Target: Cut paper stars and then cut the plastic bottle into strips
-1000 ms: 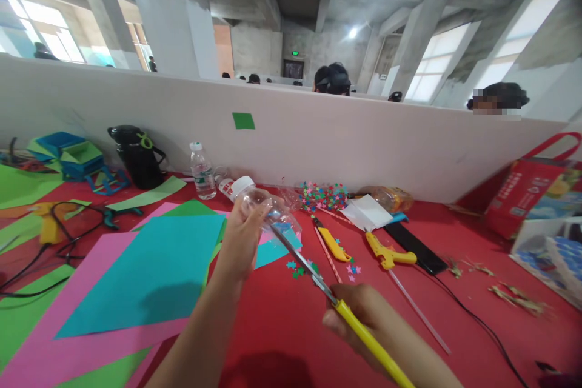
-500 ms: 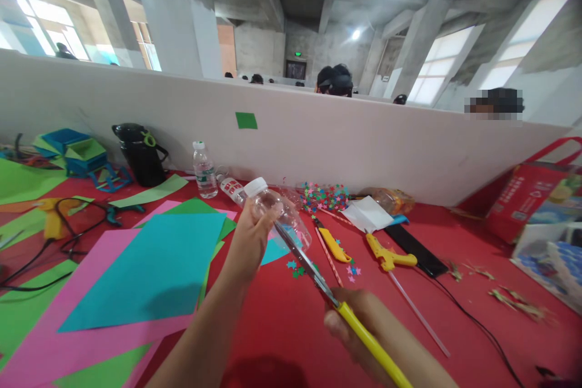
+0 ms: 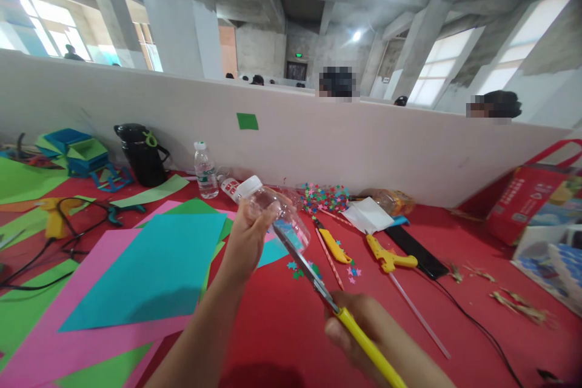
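Note:
A clear plastic bottle (image 3: 291, 224) with a white cap is tilted in the air, its capped end up and to the left. My left hand (image 3: 248, 236) is closed around its neck end. In my right hand (image 3: 350, 321) are scissors (image 3: 313, 279) with yellow handles, gripped with the fingers wrapped round them. Their long metal blades reach up-left across the bottle, with the tips close to my left thumb. Whether the blades cut into the plastic I cannot tell. Below the bottle lie a blue paper piece (image 3: 273, 251) and star confetti (image 3: 297, 270).
A yellow utility knife (image 3: 335, 245), a striped straw (image 3: 330, 257) and a yellow glue gun (image 3: 388, 254) lie to the right. Coloured paper sheets (image 3: 154, 273) cover the left. A water bottle (image 3: 206, 170) and black jug (image 3: 140, 154) stand before the white partition (image 3: 182, 109).
My left hand and the bottle have shifted slightly left, and the capped end has moved a little left. The scissors and my right hand have hardly moved.

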### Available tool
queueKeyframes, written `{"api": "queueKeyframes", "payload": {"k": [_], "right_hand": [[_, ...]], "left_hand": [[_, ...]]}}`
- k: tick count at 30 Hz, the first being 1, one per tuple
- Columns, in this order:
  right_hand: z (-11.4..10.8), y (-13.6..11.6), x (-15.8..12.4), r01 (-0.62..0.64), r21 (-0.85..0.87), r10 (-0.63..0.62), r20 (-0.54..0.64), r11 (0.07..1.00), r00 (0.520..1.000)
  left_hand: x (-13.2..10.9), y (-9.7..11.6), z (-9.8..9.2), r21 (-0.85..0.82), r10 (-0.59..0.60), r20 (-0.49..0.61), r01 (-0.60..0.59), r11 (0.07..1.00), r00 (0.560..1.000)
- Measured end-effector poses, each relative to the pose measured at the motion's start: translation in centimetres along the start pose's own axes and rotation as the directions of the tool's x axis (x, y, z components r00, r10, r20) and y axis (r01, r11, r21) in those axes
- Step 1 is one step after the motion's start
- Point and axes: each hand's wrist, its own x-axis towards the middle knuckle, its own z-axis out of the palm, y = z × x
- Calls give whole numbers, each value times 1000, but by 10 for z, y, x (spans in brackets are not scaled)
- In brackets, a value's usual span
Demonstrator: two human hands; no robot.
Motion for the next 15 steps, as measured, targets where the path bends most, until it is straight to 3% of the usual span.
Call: {"api": "queueKeyframes", "payload": {"k": [2,5,10,15], "right_hand": [[2,-2,-2,40,-44,-42,-35,998,999],[-1,-12,-3,76,-95,-71,54,993,996],[-4,-25,0,37,-68,-32,83,997,996],[0,-21,4,30,-33,-27,80,999,996]], "left_hand": [[-1,-1,1,18,4,21,-5,1000,1000],[-2,-1,3,22,-2,43,1,1000,999],[-2,0,2,9,32,85,-33,999,996],[-2,0,0,19,43,106,-45,999,993]]}}
